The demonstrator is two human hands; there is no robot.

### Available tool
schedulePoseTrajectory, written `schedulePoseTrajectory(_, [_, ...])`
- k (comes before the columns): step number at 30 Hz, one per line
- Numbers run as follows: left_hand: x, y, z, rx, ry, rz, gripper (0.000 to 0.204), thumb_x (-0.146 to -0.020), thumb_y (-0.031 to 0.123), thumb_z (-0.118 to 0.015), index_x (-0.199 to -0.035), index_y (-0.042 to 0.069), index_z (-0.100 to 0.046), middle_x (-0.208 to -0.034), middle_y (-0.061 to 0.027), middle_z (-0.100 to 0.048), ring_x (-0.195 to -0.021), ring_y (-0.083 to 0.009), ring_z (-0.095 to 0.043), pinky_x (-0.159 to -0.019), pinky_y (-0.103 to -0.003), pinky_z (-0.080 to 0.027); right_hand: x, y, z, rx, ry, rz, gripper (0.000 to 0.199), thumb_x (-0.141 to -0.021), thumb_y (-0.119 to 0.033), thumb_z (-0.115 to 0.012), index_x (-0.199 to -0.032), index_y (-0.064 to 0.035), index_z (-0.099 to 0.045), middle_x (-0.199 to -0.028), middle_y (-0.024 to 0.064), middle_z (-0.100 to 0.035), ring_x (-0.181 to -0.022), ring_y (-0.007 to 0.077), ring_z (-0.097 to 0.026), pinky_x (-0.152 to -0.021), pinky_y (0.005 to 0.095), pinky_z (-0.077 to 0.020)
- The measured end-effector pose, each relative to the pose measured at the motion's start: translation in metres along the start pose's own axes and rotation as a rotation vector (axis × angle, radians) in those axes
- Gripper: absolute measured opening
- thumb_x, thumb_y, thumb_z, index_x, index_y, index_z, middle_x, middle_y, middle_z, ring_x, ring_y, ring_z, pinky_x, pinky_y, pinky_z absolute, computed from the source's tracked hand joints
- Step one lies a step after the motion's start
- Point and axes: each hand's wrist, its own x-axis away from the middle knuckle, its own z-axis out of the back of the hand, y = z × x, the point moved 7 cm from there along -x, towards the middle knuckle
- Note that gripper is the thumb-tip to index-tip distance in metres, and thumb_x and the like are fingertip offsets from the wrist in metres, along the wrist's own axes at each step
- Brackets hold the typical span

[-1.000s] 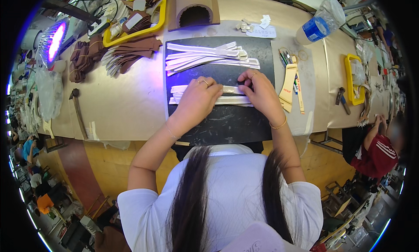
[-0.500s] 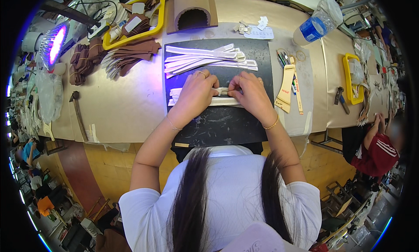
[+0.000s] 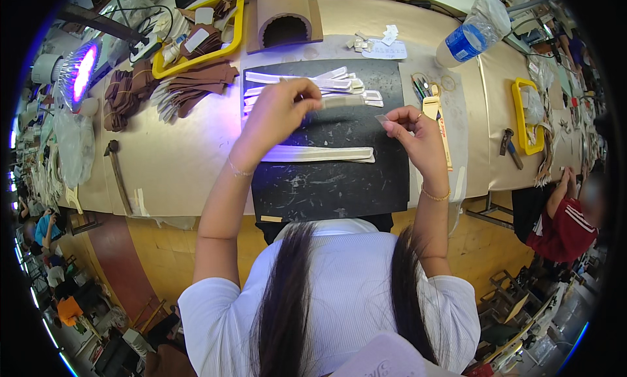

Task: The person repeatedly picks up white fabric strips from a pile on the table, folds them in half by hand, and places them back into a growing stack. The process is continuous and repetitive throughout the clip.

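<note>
My left hand is raised over the black mat and pinches one end of a pale strip. My right hand is lifted at the mat's right side with a small piece of the strip's backing pinched at its fingertips. Below both hands a stack of white strips lies flat on the mat. A further pile of white strips sits at the mat's far edge, partly behind my left hand.
A yellow tray and brown leather pieces lie at the back left near a purple lamp. A hammer rests on the left. A water bottle, another yellow tray and a person in red are on the right.
Both hands have lifted off the stack of white strips; the left now holds one strip up near the far pile and the right has pulled away to the right.
</note>
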Motion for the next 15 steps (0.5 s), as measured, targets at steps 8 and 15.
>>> schedulePoseTrajectory(8, [-0.005, -0.003, -0.002, -0.291, 0.065, -0.202, 0.021, -0.085, 0.016, -0.074, -0.102, 0.004, -0.071, -0.104, -0.0129, -0.066, -0.099, -0.0335, -0.062, -0.087, -0.041, -0.049, 0.010, 0.004, -0.020, -0.094, -0.079, 0.019, 0.015, -0.092, -0.008, -0.072, -0.105, -0.0010, -0.070, -0.084, 0.0000, -0.069, -0.075, 0.0066, -0.061, -0.068, 0.0224, -0.0499])
schedulePoseTrajectory(15, [0.077, 0.015, -0.052, -0.274, -0.051, -0.295, 0.017, -0.082, 0.007, -0.074, -0.099, 0.004, -0.070, -0.100, -0.0100, -0.064, -0.097, -0.0298, -0.061, -0.086, -0.039, -0.049, 0.018, 0.001, -0.050, 0.039, -0.214, -0.094, 0.023, -0.090, -0.004, -0.072, -0.112, -0.0006, -0.066, -0.081, 0.0015, -0.067, -0.071, 0.0064, -0.063, -0.065, 0.0214, -0.0512])
